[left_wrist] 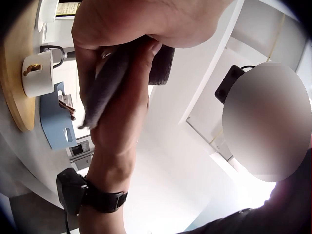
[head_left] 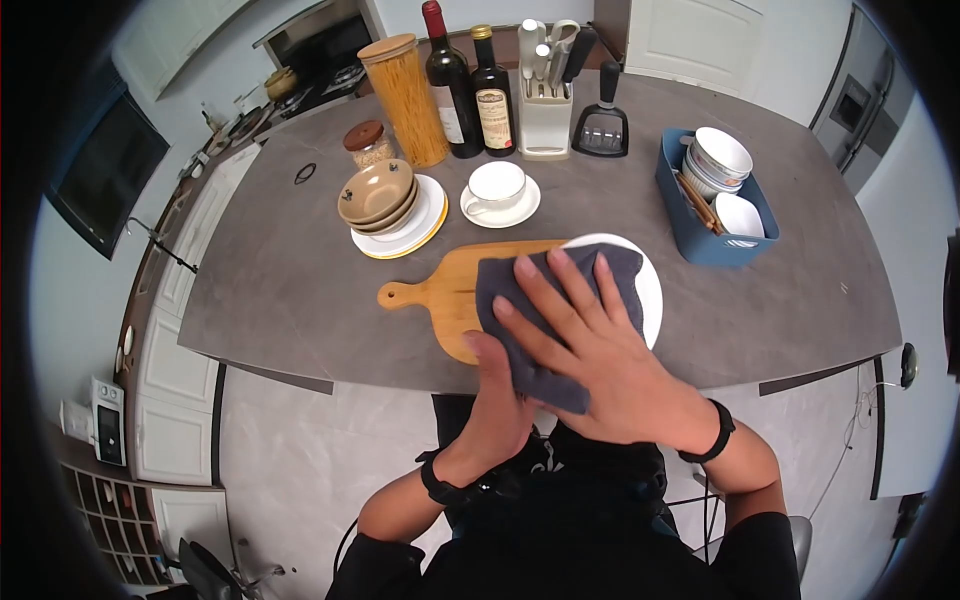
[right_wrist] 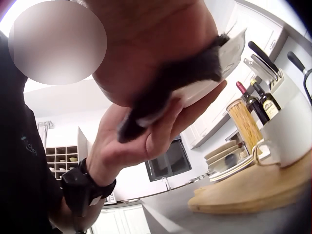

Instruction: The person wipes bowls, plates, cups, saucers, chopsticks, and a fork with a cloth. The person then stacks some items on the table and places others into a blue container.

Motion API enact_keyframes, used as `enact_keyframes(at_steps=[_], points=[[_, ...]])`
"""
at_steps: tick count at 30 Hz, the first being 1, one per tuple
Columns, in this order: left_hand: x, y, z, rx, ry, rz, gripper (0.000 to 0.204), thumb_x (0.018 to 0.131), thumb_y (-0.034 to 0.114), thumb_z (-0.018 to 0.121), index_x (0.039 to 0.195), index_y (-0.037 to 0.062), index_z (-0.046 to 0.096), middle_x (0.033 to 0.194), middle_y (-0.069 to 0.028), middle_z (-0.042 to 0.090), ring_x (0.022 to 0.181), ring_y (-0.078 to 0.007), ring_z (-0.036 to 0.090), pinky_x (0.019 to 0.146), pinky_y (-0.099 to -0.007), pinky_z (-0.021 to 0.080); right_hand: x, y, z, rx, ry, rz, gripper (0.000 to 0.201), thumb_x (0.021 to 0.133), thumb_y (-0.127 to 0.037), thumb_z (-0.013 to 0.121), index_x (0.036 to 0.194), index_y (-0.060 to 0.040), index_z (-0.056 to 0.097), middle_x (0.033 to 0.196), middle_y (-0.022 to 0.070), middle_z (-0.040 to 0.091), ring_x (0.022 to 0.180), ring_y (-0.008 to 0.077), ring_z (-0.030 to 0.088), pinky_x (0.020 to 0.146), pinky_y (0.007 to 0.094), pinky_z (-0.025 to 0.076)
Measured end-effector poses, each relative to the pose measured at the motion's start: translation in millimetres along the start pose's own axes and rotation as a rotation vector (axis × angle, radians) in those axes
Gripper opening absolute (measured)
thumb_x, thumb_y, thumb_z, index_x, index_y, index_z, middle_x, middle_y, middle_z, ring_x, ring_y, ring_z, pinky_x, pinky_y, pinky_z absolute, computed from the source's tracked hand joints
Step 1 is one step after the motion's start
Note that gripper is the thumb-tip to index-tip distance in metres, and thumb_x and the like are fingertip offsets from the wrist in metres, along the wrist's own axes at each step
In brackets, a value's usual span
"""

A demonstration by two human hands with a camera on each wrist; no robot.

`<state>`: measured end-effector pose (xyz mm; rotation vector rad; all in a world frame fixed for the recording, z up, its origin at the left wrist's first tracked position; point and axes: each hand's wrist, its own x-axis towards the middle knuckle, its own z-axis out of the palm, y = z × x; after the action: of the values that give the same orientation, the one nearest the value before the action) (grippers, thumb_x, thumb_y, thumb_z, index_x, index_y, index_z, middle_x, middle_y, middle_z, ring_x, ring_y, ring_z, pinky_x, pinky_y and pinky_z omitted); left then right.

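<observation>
A white plate (head_left: 652,300) is held above the near edge of the table, with a dark grey cloth (head_left: 510,310) draped over much of it. My left hand (head_left: 495,405) grips the plate from the near left; its thumb shows upright at the cloth's edge, and its fingers lie under the plate (right_wrist: 234,53) in the right wrist view. Spread fairly straight across the cloth, the fingers of my right hand (head_left: 615,365) press it against the plate. Behind and left of the plate lies a wooden cutting board (head_left: 455,290), partly hidden by the cloth.
Beyond the board stands a white cup (head_left: 497,185) on its saucer. Bowls (head_left: 375,192) are stacked on plates at left. A blue basket (head_left: 720,250) with bowls stands at right. Along the back are a pasta jar (head_left: 408,100), two bottles (head_left: 492,100) and a knife block (head_left: 545,125).
</observation>
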<state>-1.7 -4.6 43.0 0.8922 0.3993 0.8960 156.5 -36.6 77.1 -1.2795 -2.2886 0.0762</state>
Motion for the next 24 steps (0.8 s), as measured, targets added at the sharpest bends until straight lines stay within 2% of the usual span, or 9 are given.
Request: enact_keyframes(at_steps=[2, 4, 5, 7, 8, 11, 16, 20, 24], points=[[-2, -8, -10, 0.237, -0.008, -0.082, 0.088, 0.098, 0.076, 0.020, 0.162, 0.0160, 0.018, 0.163, -0.0064, 0.031, 0.150, -0.0244, 0.032, 0.121, -0.0401, 0.030, 11, 4, -8, 0.001, 0.059, 0.027, 0.082, 0.079, -0.017, 0.071, 0.155, -0.0121, 0.041, 0.165, 0.0172, 0.027, 0.154, 0.0410, 0.018, 0.120, 0.0659, 0.010], [0, -18, -8, 0.208, 0.012, 0.030, 0.075, 0.106, 0.062, 0.031, 0.161, 0.0114, 0.024, 0.155, -0.0066, 0.042, 0.141, -0.0201, 0.041, 0.116, -0.0355, 0.033, 19, 11, -14, -0.172, 0.124, 0.072, 0.071, 0.077, -0.018, 0.072, 0.144, -0.0109, 0.051, 0.154, 0.0176, 0.044, 0.146, 0.0379, 0.036, 0.117, 0.0610, 0.024], [3, -12, -2, 0.426, -0.010, 0.143, 0.067, 0.108, 0.051, 0.036, 0.157, 0.0056, 0.027, 0.149, -0.0085, 0.046, 0.134, -0.0166, 0.045, 0.110, -0.0335, 0.038, 22, 16, -17, -0.170, 0.124, 0.070, 0.071, 0.077, -0.018, 0.072, 0.144, -0.0109, 0.051, 0.154, 0.0176, 0.044, 0.146, 0.0379, 0.036, 0.117, 0.0610, 0.024], [3, -6, 1, 0.589, 0.006, 0.251, 0.048, 0.109, 0.025, 0.050, 0.148, -0.0025, 0.041, 0.136, -0.0101, 0.056, 0.122, -0.0123, 0.053, 0.099, -0.0293, 0.046, 26, 24, -22, -0.011, 0.147, 0.320, 0.048, 0.083, -0.020, 0.072, 0.128, -0.0071, 0.059, 0.123, 0.0194, 0.065, 0.118, 0.0383, 0.061, 0.098, 0.0528, 0.044], [3, -4, -1, 0.589, 0.005, 0.251, 0.048, 0.109, 0.025, 0.050, 0.148, -0.0025, 0.041, 0.136, -0.0101, 0.056, 0.122, -0.0123, 0.053, 0.099, -0.0293, 0.046, 26, 27, -24, -0.011, 0.147, 0.321, 0.048, 0.083, -0.020, 0.072, 0.128, -0.0071, 0.059, 0.123, 0.0194, 0.065, 0.118, 0.0383, 0.061, 0.098, 0.0528, 0.044], [6, 1, -2, 0.538, 0.194, 0.346, 0.041, 0.110, 0.027, 0.049, 0.135, -0.0043, 0.054, 0.117, -0.0085, 0.066, 0.104, -0.0130, 0.062, 0.091, -0.0270, 0.048, 25, 33, -25, 0.331, 0.353, 0.392, 0.027, 0.100, -0.022, 0.062, 0.115, 0.0002, 0.060, 0.084, 0.0251, 0.066, 0.082, 0.0479, 0.064, 0.069, 0.0474, 0.050], [10, 6, -16, 0.568, 0.255, 0.431, 0.041, 0.109, 0.029, 0.050, 0.132, -0.0046, 0.057, 0.117, -0.0084, 0.066, 0.103, -0.0119, 0.061, 0.090, -0.0265, 0.048, 6, 15, -13, 0.377, 0.435, 0.463, 0.032, 0.103, -0.022, 0.057, 0.125, 0.0020, 0.058, 0.100, 0.0268, 0.067, 0.091, 0.0462, 0.064, 0.077, 0.0425, 0.051], [13, 15, -13, 0.459, 0.416, 0.486, 0.048, 0.107, 0.034, 0.055, 0.139, -0.0013, 0.048, 0.122, -0.0106, 0.064, 0.108, -0.0168, 0.065, 0.094, -0.0300, 0.052, -24, -4, -3, 0.705, 0.409, 0.524, 0.043, 0.108, -0.028, 0.051, 0.136, 0.0039, 0.052, 0.117, 0.0204, 0.068, 0.109, 0.0300, 0.066, 0.095, 0.0365, 0.048], [7, 23, -10, 0.159, 0.329, 0.268, 0.052, 0.106, 0.035, 0.057, 0.141, -0.0019, 0.047, 0.126, -0.0120, 0.063, 0.117, -0.0199, 0.062, 0.099, -0.0326, 0.050, -41, -20, -1, 1.472, 0.733, 0.751, 0.068, 0.107, -0.053, 0.041, 0.148, 0.0010, 0.042, 0.143, 0.0172, 0.055, 0.130, 0.0271, 0.055, 0.111, 0.0393, 0.043]])
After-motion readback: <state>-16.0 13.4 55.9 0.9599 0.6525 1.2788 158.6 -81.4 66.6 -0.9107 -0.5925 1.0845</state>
